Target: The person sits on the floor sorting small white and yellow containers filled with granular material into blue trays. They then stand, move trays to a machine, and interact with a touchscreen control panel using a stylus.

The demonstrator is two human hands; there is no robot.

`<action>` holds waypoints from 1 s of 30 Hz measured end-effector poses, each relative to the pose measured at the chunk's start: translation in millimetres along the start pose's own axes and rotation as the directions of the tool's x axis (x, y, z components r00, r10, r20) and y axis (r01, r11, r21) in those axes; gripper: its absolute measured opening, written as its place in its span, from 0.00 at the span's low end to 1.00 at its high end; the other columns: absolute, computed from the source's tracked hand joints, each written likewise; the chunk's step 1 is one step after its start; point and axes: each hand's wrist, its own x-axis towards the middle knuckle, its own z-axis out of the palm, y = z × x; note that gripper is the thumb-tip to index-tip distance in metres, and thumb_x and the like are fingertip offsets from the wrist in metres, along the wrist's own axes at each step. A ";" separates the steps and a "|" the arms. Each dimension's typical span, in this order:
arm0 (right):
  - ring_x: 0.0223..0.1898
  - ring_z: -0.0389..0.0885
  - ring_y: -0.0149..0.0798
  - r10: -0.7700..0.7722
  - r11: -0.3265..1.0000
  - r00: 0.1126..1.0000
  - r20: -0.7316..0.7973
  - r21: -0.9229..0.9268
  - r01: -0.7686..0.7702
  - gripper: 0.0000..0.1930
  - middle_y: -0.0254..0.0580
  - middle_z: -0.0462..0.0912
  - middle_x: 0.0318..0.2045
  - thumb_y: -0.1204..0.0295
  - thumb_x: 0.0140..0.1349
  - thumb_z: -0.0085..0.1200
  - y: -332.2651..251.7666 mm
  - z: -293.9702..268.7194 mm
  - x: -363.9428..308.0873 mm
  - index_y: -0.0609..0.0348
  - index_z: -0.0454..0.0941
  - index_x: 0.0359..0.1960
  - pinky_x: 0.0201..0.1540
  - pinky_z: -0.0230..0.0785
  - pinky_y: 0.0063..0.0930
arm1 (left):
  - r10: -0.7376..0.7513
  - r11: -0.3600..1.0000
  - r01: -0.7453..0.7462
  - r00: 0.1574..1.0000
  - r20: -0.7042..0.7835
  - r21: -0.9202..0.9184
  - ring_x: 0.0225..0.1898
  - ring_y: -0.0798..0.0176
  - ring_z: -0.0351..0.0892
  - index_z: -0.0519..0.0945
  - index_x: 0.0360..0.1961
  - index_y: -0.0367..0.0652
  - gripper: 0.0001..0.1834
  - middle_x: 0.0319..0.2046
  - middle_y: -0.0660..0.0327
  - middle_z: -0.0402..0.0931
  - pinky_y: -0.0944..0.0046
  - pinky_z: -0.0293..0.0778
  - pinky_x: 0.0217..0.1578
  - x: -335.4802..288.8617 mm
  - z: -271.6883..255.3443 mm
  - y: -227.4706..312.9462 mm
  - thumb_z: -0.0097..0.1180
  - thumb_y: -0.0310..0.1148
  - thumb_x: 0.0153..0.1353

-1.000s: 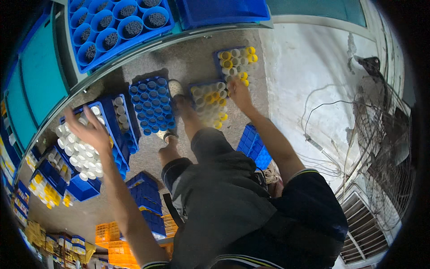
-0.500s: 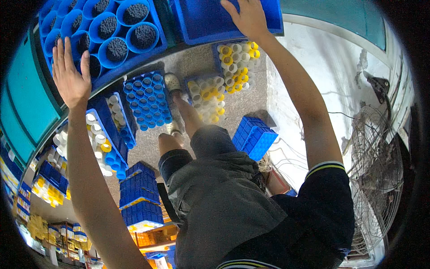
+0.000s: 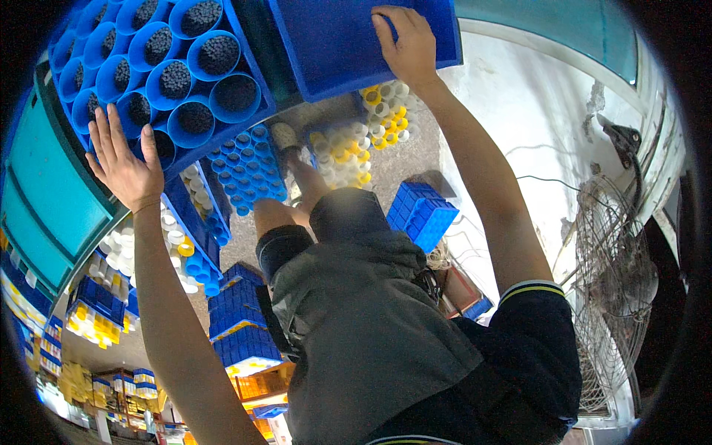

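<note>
My left hand (image 3: 129, 163) rests its spread fingers on the near left part of a blue tray full of cups, over the nearest cups. Blue cups (image 3: 189, 124) stand upright in close rows there, with small dark pellets inside. Beneath my left fingers, one cup is partly covered. My right hand (image 3: 409, 50) is over a shallow blue bin (image 3: 334, 55) to the right of the cups. Its thumb stands apart from slightly bent fingers, and nothing shows in it. Whether it touches the bin's floor or rim is unclear.
Crates of blue cups (image 3: 245, 174) and white and yellow cups (image 3: 341, 152) stand on the floor beyond my legs. Blue crates are stacked at lower left (image 3: 241, 319) and right (image 3: 423, 215). A wire fan cage (image 3: 612, 289) is at far right; teal panels (image 3: 70, 193) flank the left.
The cup tray and blue bin appear lower in the picture. My right hand's fingers have come into view, now bent over the bin. My left hand stays spread by the cups.
</note>
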 end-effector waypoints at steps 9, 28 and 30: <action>0.37 0.83 0.47 -0.054 0.993 0.999 0.003 -0.106 0.054 0.09 0.41 0.85 0.35 0.64 0.66 0.56 10.4 9.6 -8.1 0.53 0.83 0.39 0.42 0.75 0.36 | -0.010 1.000 0.010 1.000 0.014 0.001 0.74 0.56 0.53 0.63 0.71 0.59 0.34 0.72 0.64 0.59 0.39 0.45 0.70 0.8 -2.1 1.7 0.50 0.55 0.66; 0.28 0.79 0.55 0.086 0.996 0.994 -0.060 0.010 -0.085 0.08 0.50 0.79 0.26 0.70 0.63 0.56 -4.9 1.6 -2.8 0.60 0.76 0.28 0.30 0.72 0.45 | 0.023 0.999 -0.023 1.000 0.007 0.027 0.73 0.55 0.55 0.64 0.71 0.57 0.33 0.72 0.66 0.59 0.38 0.49 0.68 2.4 -2.7 3.1 0.47 0.56 0.68; 0.28 0.78 0.55 0.066 0.998 0.995 -0.074 0.005 -0.066 0.09 0.50 0.79 0.25 0.70 0.63 0.56 -3.6 2.4 -2.7 0.60 0.76 0.27 0.30 0.72 0.45 | 0.029 0.999 -0.030 1.000 0.009 0.033 0.73 0.55 0.55 0.64 0.71 0.56 0.33 0.72 0.66 0.59 0.38 0.50 0.68 2.3 -2.9 3.0 0.47 0.56 0.68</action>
